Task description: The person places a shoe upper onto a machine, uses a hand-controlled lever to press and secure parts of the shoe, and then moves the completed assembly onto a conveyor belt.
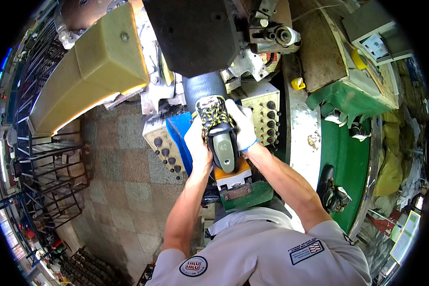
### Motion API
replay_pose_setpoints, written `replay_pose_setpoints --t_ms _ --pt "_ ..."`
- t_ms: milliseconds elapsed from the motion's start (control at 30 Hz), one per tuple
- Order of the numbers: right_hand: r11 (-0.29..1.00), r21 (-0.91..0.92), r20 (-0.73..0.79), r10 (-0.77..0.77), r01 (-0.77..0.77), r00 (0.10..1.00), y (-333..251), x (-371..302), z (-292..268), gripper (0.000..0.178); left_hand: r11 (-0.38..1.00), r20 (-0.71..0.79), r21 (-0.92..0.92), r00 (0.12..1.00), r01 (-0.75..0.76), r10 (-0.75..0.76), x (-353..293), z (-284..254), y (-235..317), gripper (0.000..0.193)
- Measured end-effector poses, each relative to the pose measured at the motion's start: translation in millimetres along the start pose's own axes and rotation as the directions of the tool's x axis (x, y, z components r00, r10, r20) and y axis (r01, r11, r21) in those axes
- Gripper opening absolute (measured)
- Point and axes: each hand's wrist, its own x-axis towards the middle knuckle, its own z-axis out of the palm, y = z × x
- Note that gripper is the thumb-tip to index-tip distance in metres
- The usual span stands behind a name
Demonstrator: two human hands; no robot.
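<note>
Between my hands is a black shoe upper (213,110) with black-and-yellow laces, pulled over a grey-green shoe last (224,151) whose heel end points toward me. My left hand (197,140), in a white glove, wraps the shoe's left side. On its right side, my right hand (242,125) presses with gloved fingers along the collar and laces; a blue band edges that glove. A smooth black rounded piece (205,88) lies ahead of the laces, under a dark machine plate (193,35). Whether it is the shoe's toe or a machine part, I cannot tell.
Knob panels (267,117) flank the shoe, with a blue guard (178,138) at left. A large yellowish machine cover (88,71) juts out at upper left. On the right, several shoes (336,195) lie on a green surface (348,159). Metal racks (52,176) stand far left.
</note>
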Motion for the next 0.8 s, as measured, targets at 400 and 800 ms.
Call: replay_pose_setpoints --t_ms 400,800 --pt "0.995 -0.099 -0.193 -0.023 0.004 0.981 13.0 -9.3 -39.7 0.053 0.898 -0.158 -0.231 0.896 0.375 -0.415 -33.3 -16.3 -4.5 0.050" --pt "0.980 -0.186 -0.318 0.009 -0.072 0.948 -43.4 -160.3 -173.3 0.057 0.708 0.052 0.633 0.896 0.313 -0.442 -206.4 -31.0 -155.4 0.091"
